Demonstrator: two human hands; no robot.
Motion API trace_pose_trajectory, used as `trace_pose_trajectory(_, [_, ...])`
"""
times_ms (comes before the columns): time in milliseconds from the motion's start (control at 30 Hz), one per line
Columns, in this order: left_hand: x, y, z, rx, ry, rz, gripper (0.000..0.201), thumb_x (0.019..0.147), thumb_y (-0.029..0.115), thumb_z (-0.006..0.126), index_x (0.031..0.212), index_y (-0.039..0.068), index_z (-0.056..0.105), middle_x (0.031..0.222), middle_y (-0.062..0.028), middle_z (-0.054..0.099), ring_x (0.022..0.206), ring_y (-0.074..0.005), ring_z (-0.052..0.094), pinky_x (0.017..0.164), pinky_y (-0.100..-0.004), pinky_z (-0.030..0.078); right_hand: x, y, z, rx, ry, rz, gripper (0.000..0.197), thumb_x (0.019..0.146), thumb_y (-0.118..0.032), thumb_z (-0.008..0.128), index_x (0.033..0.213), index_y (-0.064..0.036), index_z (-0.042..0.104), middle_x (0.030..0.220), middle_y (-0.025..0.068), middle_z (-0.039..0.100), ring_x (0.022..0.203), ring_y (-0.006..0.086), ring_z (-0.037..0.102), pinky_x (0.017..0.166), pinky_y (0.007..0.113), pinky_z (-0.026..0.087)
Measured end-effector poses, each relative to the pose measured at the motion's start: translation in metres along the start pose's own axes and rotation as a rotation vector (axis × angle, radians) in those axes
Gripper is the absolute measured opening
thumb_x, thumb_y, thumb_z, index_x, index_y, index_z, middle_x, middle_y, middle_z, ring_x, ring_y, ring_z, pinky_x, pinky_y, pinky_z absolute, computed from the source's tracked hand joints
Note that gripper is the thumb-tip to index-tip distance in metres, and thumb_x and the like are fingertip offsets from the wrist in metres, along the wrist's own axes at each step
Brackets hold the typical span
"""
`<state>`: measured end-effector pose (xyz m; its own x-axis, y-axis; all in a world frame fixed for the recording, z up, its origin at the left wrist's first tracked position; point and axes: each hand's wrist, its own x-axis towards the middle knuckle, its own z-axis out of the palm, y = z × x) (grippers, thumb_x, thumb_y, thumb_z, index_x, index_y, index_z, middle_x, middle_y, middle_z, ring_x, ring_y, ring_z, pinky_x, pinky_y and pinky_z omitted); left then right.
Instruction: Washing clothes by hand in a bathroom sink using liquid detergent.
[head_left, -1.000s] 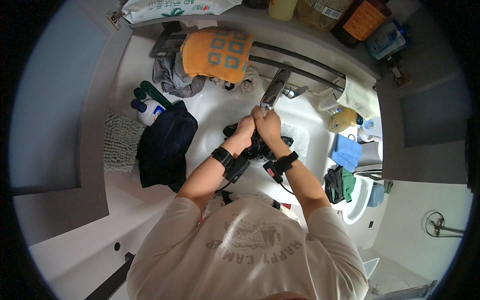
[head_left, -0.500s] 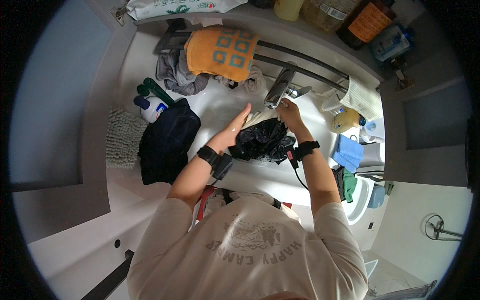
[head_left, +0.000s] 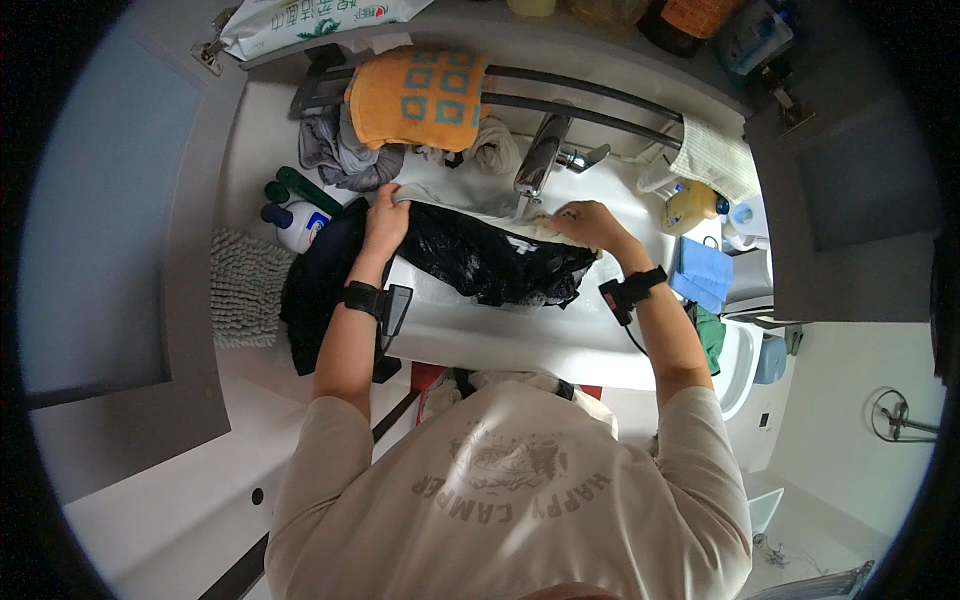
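Observation:
A wet black garment (head_left: 490,258) with a pale cream band along its upper edge stretches across the white sink (head_left: 470,345). My left hand (head_left: 384,222) is closed on one end of that band, at the sink's left side. At the other end, my right hand (head_left: 592,226) grips the pale edge with bent fingers. The chrome tap (head_left: 541,160) stands above the middle of the band, and water runs from its spout onto the cloth. Suds cling to the garment's lower folds.
Dark folded clothing (head_left: 325,280), a white pump bottle (head_left: 298,228) and a grey shaggy mat (head_left: 248,290) lie left. An orange towel (head_left: 415,100) hangs from a dark rail (head_left: 585,88) behind. Right are a yellow bottle (head_left: 692,208) and blue cloths (head_left: 703,272).
My left hand has moved left and my right slightly right and down. The garment, bunched under the tap before, is now spread wide between them.

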<state>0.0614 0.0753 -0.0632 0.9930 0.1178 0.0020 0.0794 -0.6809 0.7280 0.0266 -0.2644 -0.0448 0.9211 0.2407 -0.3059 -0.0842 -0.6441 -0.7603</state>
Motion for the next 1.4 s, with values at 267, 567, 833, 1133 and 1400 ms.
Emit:
trace_pose_trajectory(267, [-0.015,-0.038,0.018,0.079,-0.078,-0.101,0.04,0.078,0.029,0.056,0.103,-0.001,0.05,0.101,-0.0213,0.056,0.097,-0.0366,0.053,0.083,-0.0408,0.041,-0.021,0.104,0.004,0.022,0.207,0.186,0.032,0.072,-0.032,0.066,0.088,-0.0049,0.063,0.072,0.0093,0.062,0.061,0.0168,0.056,0.06,0.03,0.045])
trace_pose_trajectory(567, [-0.098,0.03,0.053,0.595,-0.504,0.219,0.055,0.07,0.033,0.065,0.111,0.002,0.047,0.108,-0.0187,0.051,0.096,-0.0301,0.051,0.079,-0.0382,0.043,-0.067,0.109,0.046,-0.172,-0.073,0.304,0.05,0.06,-0.03,0.073,0.103,-0.009,0.057,0.092,0.0149,0.061,0.085,0.0268,0.058,0.075,0.034,0.047])
trace_pose_trajectory(833, [-0.134,0.047,0.136,-1.292,-0.997,-0.912,0.046,0.081,0.051,0.047,0.092,0.007,0.055,0.086,-0.0069,0.059,0.075,-0.0208,0.057,0.066,-0.0325,0.048,-0.091,-0.02,0.086,0.926,-0.264,0.065,0.034,0.08,-0.007,0.057,0.112,-0.0019,0.048,0.101,0.0084,0.055,0.095,0.014,0.053,0.084,0.026,0.042])
trace_pose_trajectory(1133, [-0.081,0.049,0.068,-0.767,-0.539,-0.381,0.042,0.084,0.034,0.053,0.112,0.003,0.05,0.083,-0.0023,0.055,0.051,-0.0106,0.049,0.04,-0.0252,0.039,-0.067,0.102,0.097,0.331,0.159,0.152,0.033,0.08,-0.008,0.053,0.112,-0.0052,0.049,0.1,0.0082,0.056,0.092,0.0165,0.054,0.082,0.028,0.043])
trace_pose_trajectory(1400, [-0.087,0.126,-0.019,-1.043,-0.409,-0.286,0.04,0.089,0.023,0.048,0.119,-0.002,0.042,0.119,-0.0073,0.046,0.112,-0.0129,0.039,0.093,-0.0283,0.031,-0.027,0.057,0.145,-0.087,0.026,-0.014,0.1,0.055,-0.035,0.077,0.133,-0.0088,0.02,0.129,0.0173,0.037,0.116,0.0355,0.038,0.096,0.037,0.033])
